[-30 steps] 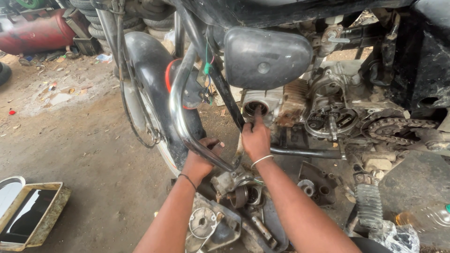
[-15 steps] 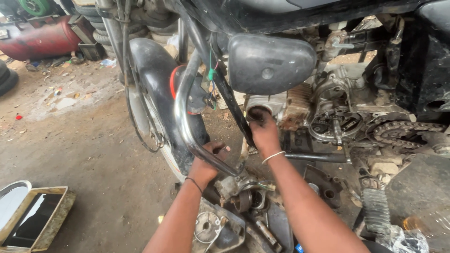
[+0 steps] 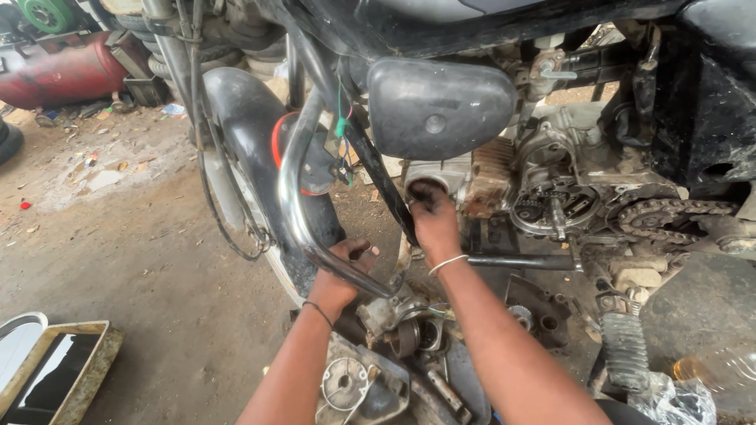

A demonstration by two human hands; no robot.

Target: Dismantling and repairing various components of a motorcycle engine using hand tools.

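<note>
Chrome tubing of the crash guard (image 3: 295,197) curves down in front of a stripped motorcycle engine (image 3: 504,185), and the left hand (image 3: 340,267) is wrapped around the lower bend of that bar, fingers closed on it. The right hand (image 3: 433,224) reaches further in, its grimy fingertips pressed against the round opening at the front of the cylinder head (image 3: 429,177); the fingers are bunched together there, but whether they pinch anything cannot be told. A thin white band sits on the right wrist and a dark one on the left.

Just above the right hand hangs a black rounded side cover (image 3: 437,106). Right of the hand, the engine's side is open, showing a round gear assembly (image 3: 551,206) and, beyond it, a sprocket with its chain (image 3: 661,219). A dark footrest bar (image 3: 520,261) runs sideways below the right wrist. The black front mudguard (image 3: 244,126) and wheel stand left of the crash guard.

On the dirt floor (image 3: 142,260) under the forearms lie loose engine parts, among them a grey casing with a round hole (image 3: 350,386). A shallow metal tray of dark liquid (image 3: 55,374) sits at the lower left corner. A red cylinder (image 3: 67,75) lies in the background at the upper left, near stacked tyres.
</note>
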